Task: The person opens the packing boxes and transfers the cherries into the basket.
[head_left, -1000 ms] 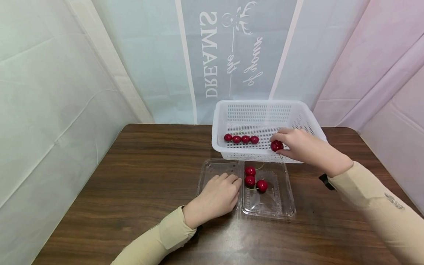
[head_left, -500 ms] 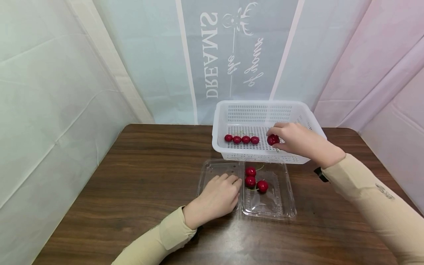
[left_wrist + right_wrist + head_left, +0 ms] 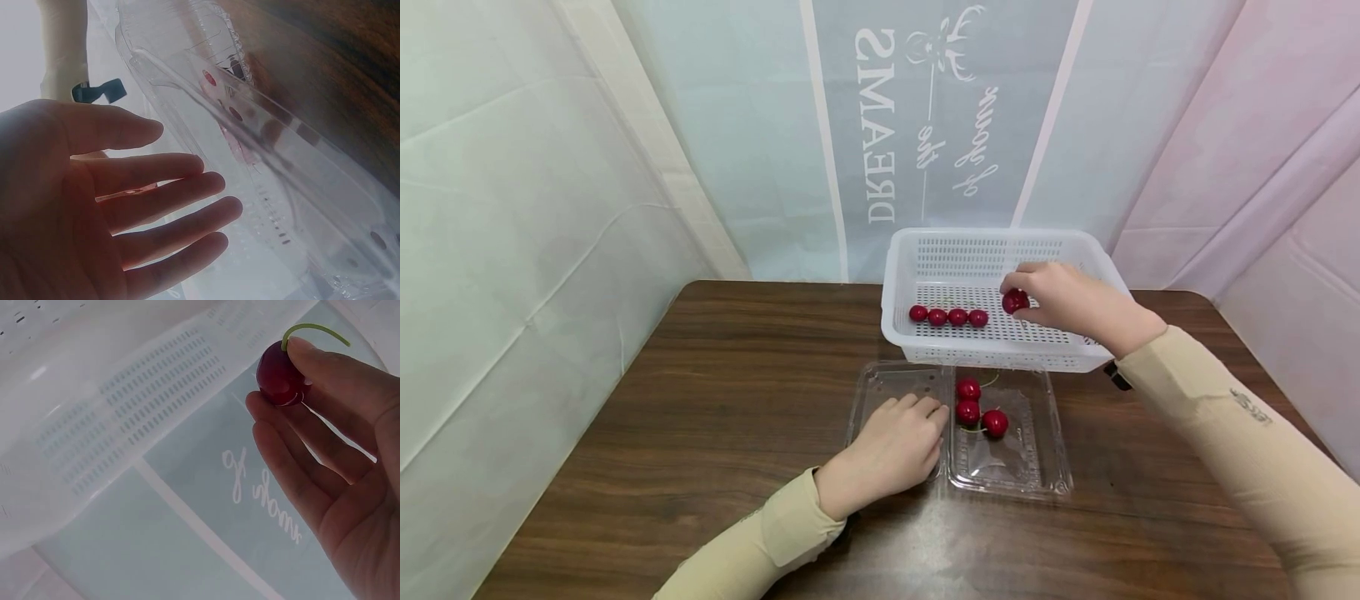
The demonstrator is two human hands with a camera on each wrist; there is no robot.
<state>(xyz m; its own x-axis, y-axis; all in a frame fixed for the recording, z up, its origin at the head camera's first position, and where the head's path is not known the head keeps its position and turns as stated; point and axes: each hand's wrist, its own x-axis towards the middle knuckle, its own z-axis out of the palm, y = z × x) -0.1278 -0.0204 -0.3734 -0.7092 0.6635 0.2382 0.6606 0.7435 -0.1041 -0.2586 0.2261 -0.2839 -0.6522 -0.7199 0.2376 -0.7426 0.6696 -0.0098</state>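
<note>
My right hand [image 3: 1067, 302] pinches a dark red cherry [image 3: 1015, 301] above the white plastic basket [image 3: 892, 287]. A curved green stem rises from that cherry [image 3: 281, 375] beside the thumb in the right wrist view. Several cherries [image 3: 957, 317] lie in a row on the basket floor, to the left of this hand. On the left half of an opened clear clamshell box [image 3: 1048, 450] my left hand [image 3: 883, 446] rests. Its fingers [image 3: 169, 194] look relaxed and hold nothing in the left wrist view. Three cherries [image 3: 996, 423] with stems sit in the box's right half.
The brown wooden table [image 3: 722, 392] carries both the basket and the box. Behind it hangs a pale printed curtain [image 3: 925, 125]. More cloth [image 3: 550, 208] encloses the left and right sides.
My right hand has moved farther back and slightly left over the basket, still pinching the cherry. The left hand and the other cherries have stayed in place.
</note>
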